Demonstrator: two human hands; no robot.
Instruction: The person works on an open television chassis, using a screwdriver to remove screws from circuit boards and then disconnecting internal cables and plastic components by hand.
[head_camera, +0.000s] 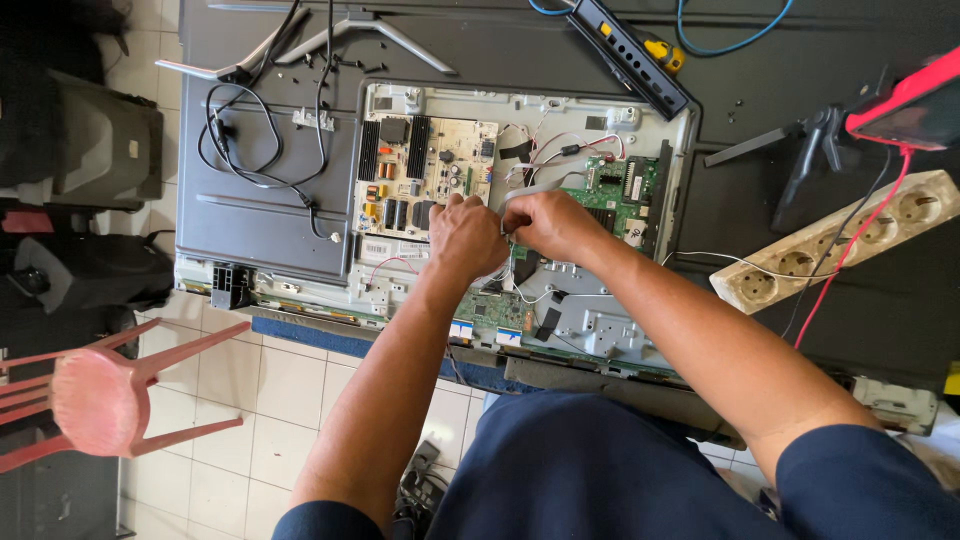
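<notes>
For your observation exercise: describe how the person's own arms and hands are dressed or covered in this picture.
Both hands, left hand and right hand, are bare: no gloves, rings or watch visible. The forearms are uncovered too. Short dark navy sleeves cover only the upper arms, matching the navy clothing below.

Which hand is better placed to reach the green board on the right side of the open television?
Probably the right hand. It lies beside the green board, nearly touching its edge. The left hand sits further away, by the pale power board.

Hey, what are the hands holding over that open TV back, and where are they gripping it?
Both hands, left and right, pinch a flat grey ribbon cable near its lower end, between the two circuit boards. The exact grip is hidden by the fingers.
</notes>
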